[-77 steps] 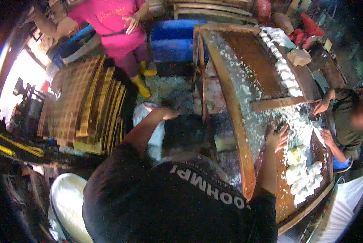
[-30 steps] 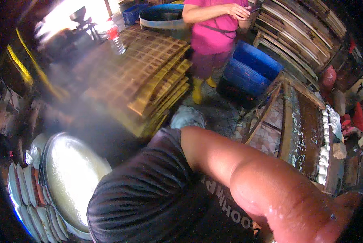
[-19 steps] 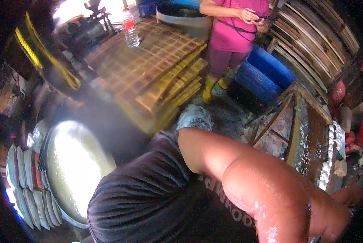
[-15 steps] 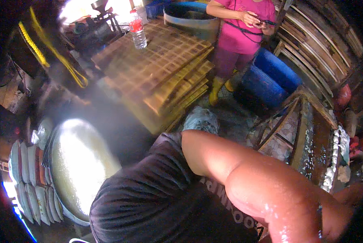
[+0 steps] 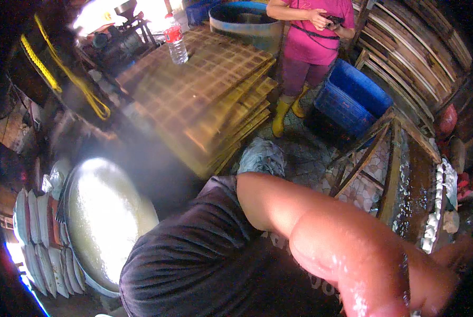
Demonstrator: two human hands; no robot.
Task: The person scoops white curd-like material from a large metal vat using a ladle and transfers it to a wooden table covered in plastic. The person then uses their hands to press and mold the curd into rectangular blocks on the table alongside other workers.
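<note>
A bare wet arm (image 5: 326, 232) of mine, bent and flecked with white, crosses from my dark sleeve (image 5: 183, 243) toward the lower right. Neither of my hands shows clearly. At the dim right rim lies a skin-coloured shape (image 5: 458, 253) that I cannot make out as a hand or forearm. Nearest to it are a wet wooden board (image 5: 413, 179) spattered with white and a row of white lumps (image 5: 433, 222) along its edge. On my left, a large round vat (image 5: 74, 232) holds a pale, glaring liquid, with haze above it.
Stacked wooden grid trays (image 5: 215, 68) carry a plastic bottle (image 5: 177, 45). Beyond stands a person in pink (image 5: 313, 39) holding a small dark object, beside a blue tub (image 5: 347, 100). Filled sacks (image 5: 49, 243) line the left; yellow straps (image 5: 81, 79) hang above. A wooden frame (image 5: 366, 158) stands right.
The view has shifted slightly, and my arm sits a little further left in it. The other person's hands have moved around the small dark object.
</note>
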